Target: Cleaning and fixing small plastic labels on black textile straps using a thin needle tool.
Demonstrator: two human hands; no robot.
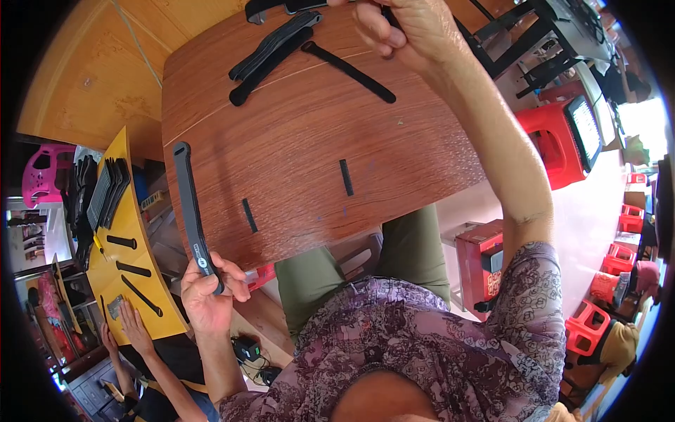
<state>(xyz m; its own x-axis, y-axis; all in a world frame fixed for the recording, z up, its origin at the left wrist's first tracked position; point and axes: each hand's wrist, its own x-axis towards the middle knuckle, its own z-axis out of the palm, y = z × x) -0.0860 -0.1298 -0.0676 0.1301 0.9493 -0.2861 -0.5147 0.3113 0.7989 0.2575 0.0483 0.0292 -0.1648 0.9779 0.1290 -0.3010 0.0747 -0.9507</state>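
Observation:
My left hand [212, 285] pinches the lower end of a long dark grey strap [187, 190] with a rounded, slotted tip and pale print near my fingers. The strap stands along the table's left edge. At the far side, my right hand [408, 35] is closed, with a dark strip [391, 17] showing between its fingers; the rest of the strip is hidden. Left of that hand lies a bundle of dark straps [275, 49]. A single black strap [351, 73] lies slantwise on the wooden table [295, 148]. Two short black strips [346, 177] [249, 215] rest nearer me.
On a yellow table [165, 281] at the left lie several black straps, and another person's hands [135, 327] rest there. A red stool [559, 144] stands right of the wooden table. A red box [479, 260] is near my right side. Wooden panelling [91, 84] borders the far left.

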